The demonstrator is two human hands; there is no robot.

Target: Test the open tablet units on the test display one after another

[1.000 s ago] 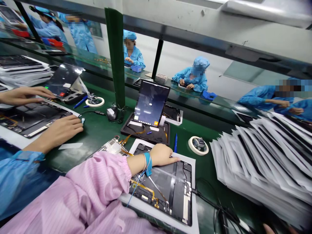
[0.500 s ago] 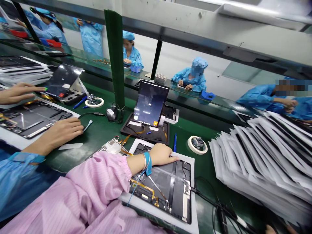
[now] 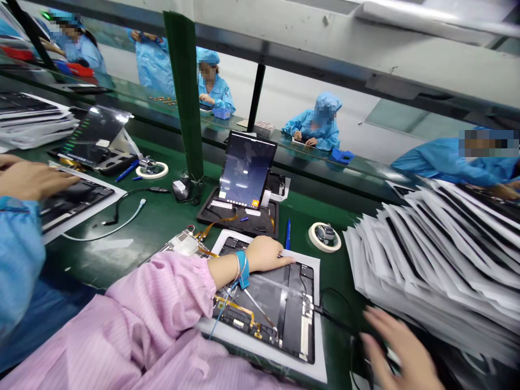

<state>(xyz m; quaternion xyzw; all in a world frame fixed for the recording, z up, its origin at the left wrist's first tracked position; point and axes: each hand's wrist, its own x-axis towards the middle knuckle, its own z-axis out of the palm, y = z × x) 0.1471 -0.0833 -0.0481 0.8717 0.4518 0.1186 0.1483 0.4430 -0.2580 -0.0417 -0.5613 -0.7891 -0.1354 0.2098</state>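
Observation:
An opened tablet housing (image 3: 280,303) with orange flex cables and exposed boards lies on a white sheet. My left hand (image 3: 266,253), with a blue wrist strap, is at its far edge; the thumb lies along the rim and the other fingers curl down, partly hidden. A black cable (image 3: 337,319) runs from the housing's right edge. Over the dark cables at lower right is my right hand (image 3: 402,346), blurred, thumb and fingers apart, nothing visible in it. Behind the housing, a lit tablet screen (image 3: 246,170) leans upright on a black tray (image 3: 207,218), with orange flex cables alongside.
At right rises a tall stack of sheet-wrapped panels (image 3: 422,260). A tape roll (image 3: 312,238) and a blue pen (image 3: 288,234) lie behind the housing. A co-worker's hand (image 3: 36,179) is over another housing at left. A green post (image 3: 182,92) stands at the back.
My right hand has come up into view from the lower right. My left hand stays at the housing's far edge. The co-worker's hand has moved left, off the cable ends.

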